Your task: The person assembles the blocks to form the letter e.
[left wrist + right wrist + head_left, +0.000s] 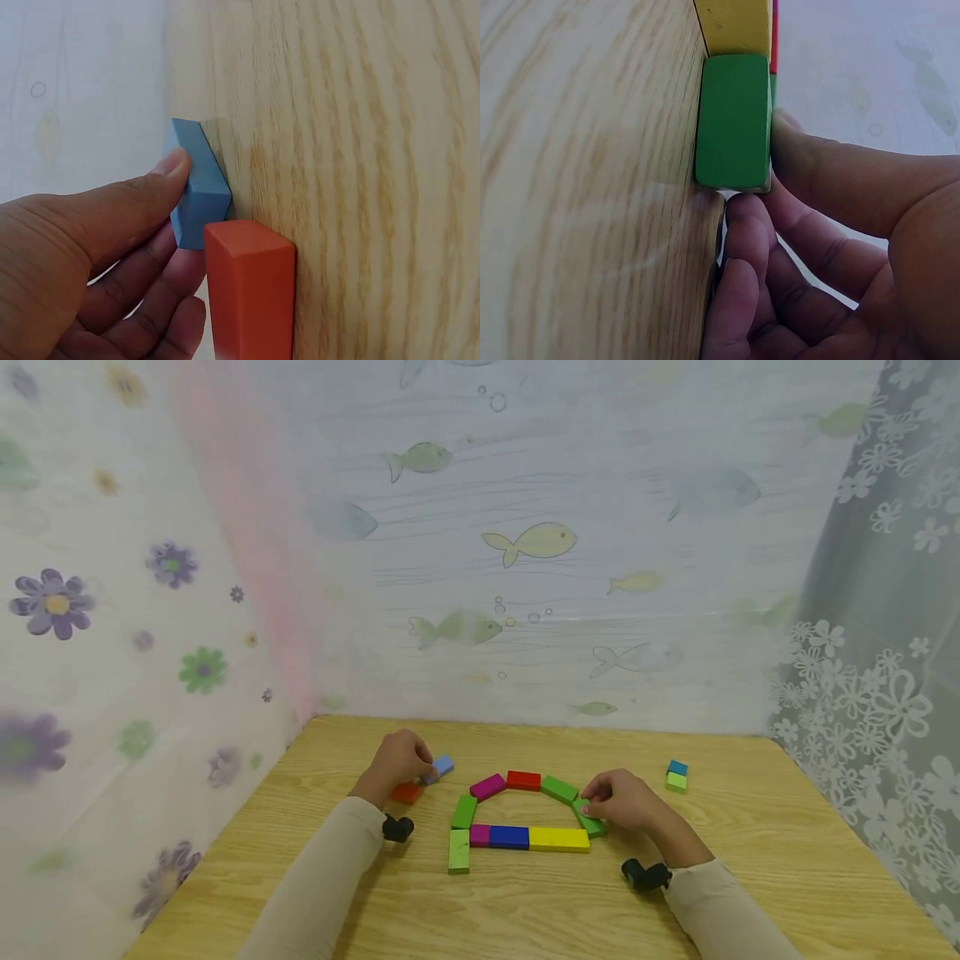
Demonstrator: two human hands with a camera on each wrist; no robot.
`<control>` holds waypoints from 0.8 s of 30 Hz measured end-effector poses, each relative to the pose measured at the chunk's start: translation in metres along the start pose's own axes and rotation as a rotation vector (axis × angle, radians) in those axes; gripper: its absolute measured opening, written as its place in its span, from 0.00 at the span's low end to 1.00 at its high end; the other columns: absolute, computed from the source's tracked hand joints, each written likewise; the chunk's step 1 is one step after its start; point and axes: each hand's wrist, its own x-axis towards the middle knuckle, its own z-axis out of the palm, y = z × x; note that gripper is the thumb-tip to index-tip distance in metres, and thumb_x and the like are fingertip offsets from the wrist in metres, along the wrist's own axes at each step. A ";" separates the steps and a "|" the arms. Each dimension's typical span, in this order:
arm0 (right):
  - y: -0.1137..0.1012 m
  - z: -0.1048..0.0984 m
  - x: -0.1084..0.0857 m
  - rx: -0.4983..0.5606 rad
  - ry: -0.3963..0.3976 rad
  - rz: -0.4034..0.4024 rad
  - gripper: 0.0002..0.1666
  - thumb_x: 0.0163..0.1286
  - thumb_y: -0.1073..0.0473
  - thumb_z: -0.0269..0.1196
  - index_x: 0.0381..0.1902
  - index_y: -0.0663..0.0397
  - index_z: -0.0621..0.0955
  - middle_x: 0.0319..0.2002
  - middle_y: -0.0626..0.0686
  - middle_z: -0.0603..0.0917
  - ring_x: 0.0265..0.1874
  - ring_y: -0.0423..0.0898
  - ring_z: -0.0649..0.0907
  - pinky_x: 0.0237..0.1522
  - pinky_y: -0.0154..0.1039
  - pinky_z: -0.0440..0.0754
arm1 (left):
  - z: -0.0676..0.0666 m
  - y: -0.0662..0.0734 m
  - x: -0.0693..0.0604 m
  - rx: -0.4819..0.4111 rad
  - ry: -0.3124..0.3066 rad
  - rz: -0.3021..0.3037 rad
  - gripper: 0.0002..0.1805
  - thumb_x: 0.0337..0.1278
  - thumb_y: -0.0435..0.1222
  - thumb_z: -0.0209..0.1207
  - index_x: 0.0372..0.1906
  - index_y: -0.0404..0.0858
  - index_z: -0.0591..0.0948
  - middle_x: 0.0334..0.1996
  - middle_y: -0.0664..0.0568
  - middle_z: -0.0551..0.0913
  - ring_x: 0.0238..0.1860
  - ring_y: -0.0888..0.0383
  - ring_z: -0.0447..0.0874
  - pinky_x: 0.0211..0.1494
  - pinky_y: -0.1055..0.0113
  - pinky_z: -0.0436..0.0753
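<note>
My left hand pinches a light blue block at the back left, thumb on one face and fingers behind. Just beside it lies an orange-red block, partly covered by the hand in the head view. At the right end of a ring of blocks, my right hand grips a green block between thumb and fingers. That block lies on the table, its end against a yellow block. Left of the yellow one, a blue block and a small magenta block continue the straight row.
The ring's upper curve holds a green block, a magenta block, a red block and another green block. A light green block extends down at left. Small blue and lime blocks lie back right.
</note>
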 end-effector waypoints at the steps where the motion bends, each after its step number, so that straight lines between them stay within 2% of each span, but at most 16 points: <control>1: 0.000 0.000 0.000 0.000 0.000 -0.001 0.10 0.67 0.61 0.72 0.43 0.59 0.85 0.34 0.52 0.82 0.33 0.47 0.78 0.35 0.40 0.77 | 0.000 0.000 -0.001 -0.011 -0.005 0.001 0.10 0.46 0.40 0.80 0.30 0.42 0.90 0.31 0.54 0.88 0.36 0.54 0.83 0.43 0.58 0.85; 7: -0.002 0.000 -0.001 0.003 0.000 0.001 0.11 0.67 0.61 0.72 0.44 0.59 0.85 0.35 0.52 0.82 0.33 0.47 0.78 0.35 0.39 0.77 | -0.001 0.007 -0.006 -0.037 -0.047 0.006 0.22 0.46 0.38 0.80 0.49 0.39 0.90 0.39 0.51 0.88 0.40 0.54 0.84 0.46 0.56 0.86; 14: -0.003 0.000 -0.001 0.003 0.003 0.009 0.12 0.67 0.60 0.72 0.44 0.60 0.85 0.35 0.52 0.82 0.33 0.47 0.78 0.35 0.38 0.77 | 0.003 0.011 -0.013 -0.027 -0.119 0.001 0.32 0.52 0.39 0.78 0.65 0.40 0.83 0.45 0.48 0.89 0.42 0.55 0.87 0.47 0.58 0.87; 19: -0.004 0.001 -0.001 0.013 0.006 0.009 0.12 0.67 0.61 0.72 0.45 0.61 0.85 0.35 0.52 0.83 0.34 0.46 0.79 0.36 0.39 0.78 | 0.004 0.013 -0.017 -0.024 -0.149 0.007 0.27 0.56 0.39 0.75 0.62 0.41 0.84 0.42 0.47 0.90 0.39 0.56 0.88 0.43 0.61 0.87; 24: -0.004 0.001 -0.002 0.015 0.007 0.005 0.13 0.67 0.61 0.73 0.45 0.62 0.85 0.35 0.52 0.83 0.33 0.46 0.78 0.35 0.38 0.78 | 0.003 0.016 -0.023 -0.041 -0.107 0.026 0.25 0.56 0.41 0.75 0.59 0.41 0.86 0.43 0.47 0.90 0.41 0.54 0.87 0.41 0.61 0.87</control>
